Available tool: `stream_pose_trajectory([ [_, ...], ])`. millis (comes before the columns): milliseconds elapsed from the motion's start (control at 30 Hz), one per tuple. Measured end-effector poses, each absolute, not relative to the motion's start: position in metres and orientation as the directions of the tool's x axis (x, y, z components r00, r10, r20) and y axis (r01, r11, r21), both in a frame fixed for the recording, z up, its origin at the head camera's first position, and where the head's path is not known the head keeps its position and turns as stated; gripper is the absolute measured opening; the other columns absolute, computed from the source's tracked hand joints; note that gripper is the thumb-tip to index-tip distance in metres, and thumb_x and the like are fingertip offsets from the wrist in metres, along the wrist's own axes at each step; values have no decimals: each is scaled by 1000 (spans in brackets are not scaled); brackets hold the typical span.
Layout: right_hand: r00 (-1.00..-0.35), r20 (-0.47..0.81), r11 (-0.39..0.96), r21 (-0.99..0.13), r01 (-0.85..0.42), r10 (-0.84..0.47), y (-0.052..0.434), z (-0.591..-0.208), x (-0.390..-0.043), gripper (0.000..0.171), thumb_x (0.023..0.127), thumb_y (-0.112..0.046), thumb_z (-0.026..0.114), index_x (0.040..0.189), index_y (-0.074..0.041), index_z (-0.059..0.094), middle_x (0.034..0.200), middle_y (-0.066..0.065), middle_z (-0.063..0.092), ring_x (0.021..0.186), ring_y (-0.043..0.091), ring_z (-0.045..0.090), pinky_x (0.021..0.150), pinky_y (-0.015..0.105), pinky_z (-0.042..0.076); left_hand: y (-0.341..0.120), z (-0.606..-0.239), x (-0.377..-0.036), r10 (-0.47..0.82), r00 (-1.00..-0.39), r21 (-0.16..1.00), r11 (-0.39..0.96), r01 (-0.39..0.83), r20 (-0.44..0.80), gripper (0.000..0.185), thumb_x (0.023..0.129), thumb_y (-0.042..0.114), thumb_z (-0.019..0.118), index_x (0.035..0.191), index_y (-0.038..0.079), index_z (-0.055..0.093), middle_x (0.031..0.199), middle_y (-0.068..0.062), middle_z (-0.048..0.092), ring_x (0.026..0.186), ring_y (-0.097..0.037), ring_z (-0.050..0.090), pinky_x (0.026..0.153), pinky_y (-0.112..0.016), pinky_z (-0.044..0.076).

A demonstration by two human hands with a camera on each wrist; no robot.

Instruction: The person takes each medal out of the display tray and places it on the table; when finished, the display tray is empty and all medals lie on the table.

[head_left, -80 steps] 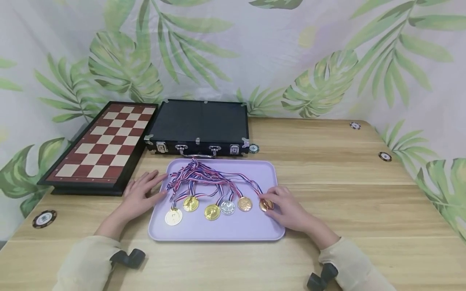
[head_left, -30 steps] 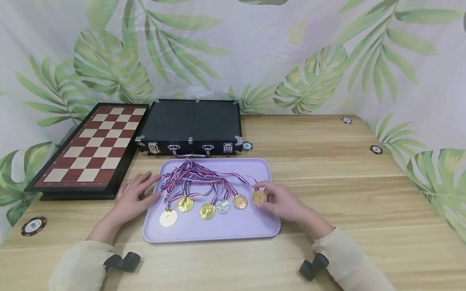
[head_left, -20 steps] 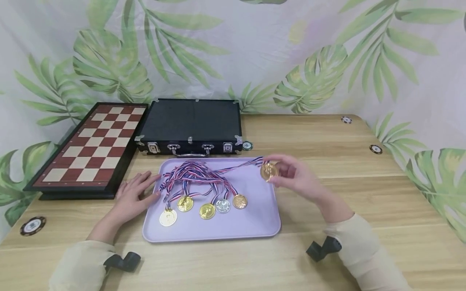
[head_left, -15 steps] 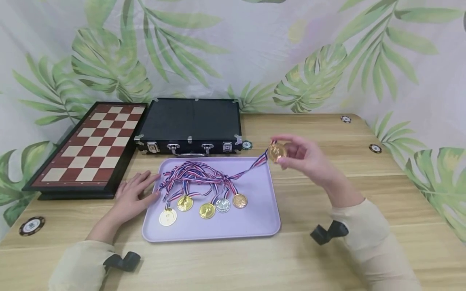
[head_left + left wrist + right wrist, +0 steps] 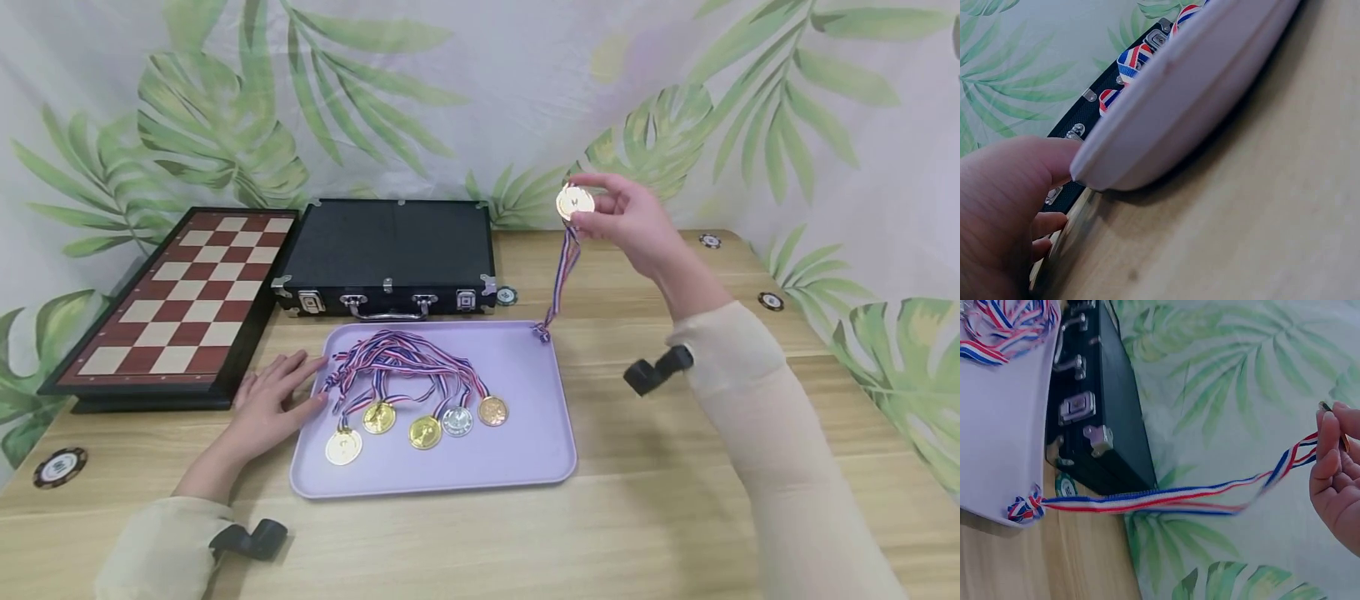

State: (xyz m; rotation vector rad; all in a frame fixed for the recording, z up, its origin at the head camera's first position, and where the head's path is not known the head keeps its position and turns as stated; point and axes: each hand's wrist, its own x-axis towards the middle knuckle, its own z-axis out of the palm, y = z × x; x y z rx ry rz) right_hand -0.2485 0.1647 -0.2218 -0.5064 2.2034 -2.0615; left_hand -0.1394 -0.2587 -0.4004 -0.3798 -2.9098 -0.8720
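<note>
My right hand [image 5: 637, 221] pinches a medal [image 5: 574, 202] between thumb and fingers, raised above the table to the right of the black case. Its red, white and blue ribbon [image 5: 1141, 499] hangs down, the knotted end at the right back rim of a lilac tray [image 5: 480, 467]. Inside the tray lie several more medals: gold ones [image 5: 425, 432], a silver one [image 5: 457, 421] and a bronze one [image 5: 492, 411]. Their ribbons [image 5: 397, 354] are heaped at the back left. My left hand [image 5: 270, 412] rests at the tray's left edge, its thumb touching the rim in the left wrist view.
Behind the tray stands a closed black case [image 5: 390, 246] with metal latches. A red-and-cream chequered board [image 5: 187, 292] lies to its left. Poker chips [image 5: 60, 467] are scattered on the wooden table [image 5: 675, 500]. A leaf-patterned cloth [image 5: 517, 100] hangs behind.
My right hand has lifted the rightmost medal from the tray, up and away, drawing its ribbon out of the heap. The left hand stays by the tray's left edge.
</note>
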Motion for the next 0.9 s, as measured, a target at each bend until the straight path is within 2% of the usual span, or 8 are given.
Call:
stream_pose_trajectory([
  [167,-970,120,-15,-993,-119,-212,156,-221,-285,49,75,8,61,122,0,46,76,11,59,57,14,52,49,18,42,-259,-403,-141,214,-964,532,804,265,157,53,82,35,56,128,13,42,134,-23,26,124,-41,11,92,-58,-6],
  [433,-995,64,-55,-997,-61,-70,155,-226,-323,48,78,9,57,123,-1,45,78,9,60,55,14,54,45,17,41,-259,-402,-139,210,-965,531,807,261,155,53,82,35,56,128,13,43,134,-23,27,124,-41,12,92,-58,-5],
  [600,-997,81,-60,-995,-80,-12,165,-242,-330,50,77,11,57,124,2,42,77,9,58,55,14,54,48,18,44,-257,-402,-139,219,-964,530,805,267,153,53,81,35,56,128,14,43,134,-22,27,123,-41,12,93,-57,-5],
  [900,-998,-18,52,-999,15,-66,179,-313,-320,46,80,4,57,124,3,42,72,6,55,55,12,53,53,20,44,-260,-402,-140,207,-965,528,808,261,161,53,81,34,57,128,14,43,134,-23,27,124,-40,12,92,-58,-6],
])
